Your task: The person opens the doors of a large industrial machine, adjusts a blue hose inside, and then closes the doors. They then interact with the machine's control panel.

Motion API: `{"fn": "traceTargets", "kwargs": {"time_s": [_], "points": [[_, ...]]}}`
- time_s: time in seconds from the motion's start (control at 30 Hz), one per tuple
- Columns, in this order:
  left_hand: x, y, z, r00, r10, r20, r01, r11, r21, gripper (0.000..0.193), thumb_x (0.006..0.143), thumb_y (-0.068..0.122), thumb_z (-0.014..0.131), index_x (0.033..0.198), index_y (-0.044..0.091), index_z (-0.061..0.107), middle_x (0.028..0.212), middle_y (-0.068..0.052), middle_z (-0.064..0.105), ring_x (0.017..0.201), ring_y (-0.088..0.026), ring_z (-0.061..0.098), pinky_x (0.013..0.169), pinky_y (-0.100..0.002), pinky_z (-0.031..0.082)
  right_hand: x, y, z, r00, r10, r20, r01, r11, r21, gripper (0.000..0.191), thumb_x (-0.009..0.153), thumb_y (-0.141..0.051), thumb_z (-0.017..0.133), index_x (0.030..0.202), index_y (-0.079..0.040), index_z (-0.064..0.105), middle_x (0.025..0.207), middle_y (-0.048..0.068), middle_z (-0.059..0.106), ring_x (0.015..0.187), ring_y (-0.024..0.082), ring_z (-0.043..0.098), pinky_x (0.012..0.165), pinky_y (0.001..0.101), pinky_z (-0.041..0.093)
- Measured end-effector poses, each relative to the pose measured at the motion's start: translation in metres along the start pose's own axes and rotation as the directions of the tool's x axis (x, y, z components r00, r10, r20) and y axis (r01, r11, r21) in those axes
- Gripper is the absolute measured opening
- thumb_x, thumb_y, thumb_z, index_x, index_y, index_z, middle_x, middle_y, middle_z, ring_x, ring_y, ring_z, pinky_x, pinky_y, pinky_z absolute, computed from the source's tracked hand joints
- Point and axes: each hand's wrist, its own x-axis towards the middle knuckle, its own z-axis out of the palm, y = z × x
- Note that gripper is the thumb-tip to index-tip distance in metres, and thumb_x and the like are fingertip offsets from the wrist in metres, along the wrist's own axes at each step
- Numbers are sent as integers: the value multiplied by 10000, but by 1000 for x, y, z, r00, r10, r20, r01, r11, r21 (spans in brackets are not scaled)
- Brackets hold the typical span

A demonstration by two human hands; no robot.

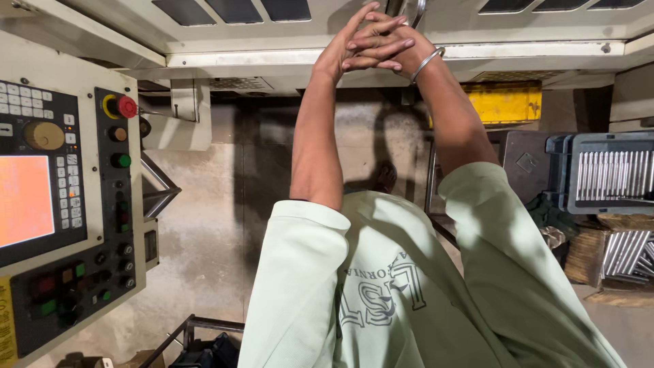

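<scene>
Both my arms stretch straight out in front of me, with the hands clasped together and the fingers interlaced. My left hand [339, 56] is on the left side of the clasp and my right hand [402, 49] on the right. A silver bangle [426, 63] circles the right wrist. Neither hand holds any object. They hover in front of a pale machine housing [518, 49] at the top of the view. My pale green short-sleeved shirt [381, 286] fills the lower middle.
A machine control panel [65, 204] stands at the left, with an orange screen [24, 199], a red mushroom button [127, 106], a round knob and keypads. At the right, a grey crate of metal rods [610, 174] sits above more rods. A yellow block [505, 102] lies beyond the concrete floor [204, 225].
</scene>
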Motion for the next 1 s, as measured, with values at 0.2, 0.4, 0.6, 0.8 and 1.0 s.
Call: {"fn": "traceTargets", "kwargs": {"time_s": [0.2,0.4,0.6,0.8,1.0], "points": [[0,14,3,999,7,50,-7,1000,6,978,847,853,341,1601,555,-206,1749,62,-176,1583,-263,-70,1255,-610,61,-4,-5,2,996,46,-74,-43,998,49,986,961,-505,480,1529,-567,-324,1745,-69,-50,1553,250,185,1202,483,182],[8,17,-2,998,27,62,-27,1000,-3,1221,635,820,601,1530,574,-192,1683,103,-169,1546,-250,-37,1208,-630,76,0,-14,13,958,170,-231,11,783,622,941,973,-336,453,1577,-449,-260,1779,-176,-102,1668,175,74,1320,465,109],[5,18,-1,999,22,32,-27,983,182,1012,775,852,331,1563,544,-224,1718,102,-155,1576,-210,-33,1234,-594,87,-8,-15,2,998,36,-48,-32,997,77,897,971,-510,451,1615,-461,-172,1728,-94,-145,1583,179,60,1259,478,70],[9,14,-6,998,56,43,-59,995,85,1038,839,783,455,1504,571,-313,1687,115,-185,1543,-215,5,1189,-611,122,-13,-6,-7,997,38,-71,-32,995,90,923,990,-478,463,1579,-511,-248,1725,-84,-162,1580,193,43,1267,474,84],[14,8,-11,995,74,70,-71,997,-37,1063,857,694,537,1479,633,-322,1676,135,-197,1530,-207,13,1198,-589,110,-8,-17,14,995,97,-27,-92,985,147,902,985,-502,479,1643,-426,-134,1762,-59,-19,1644,247,43,1327,450,71]]}}
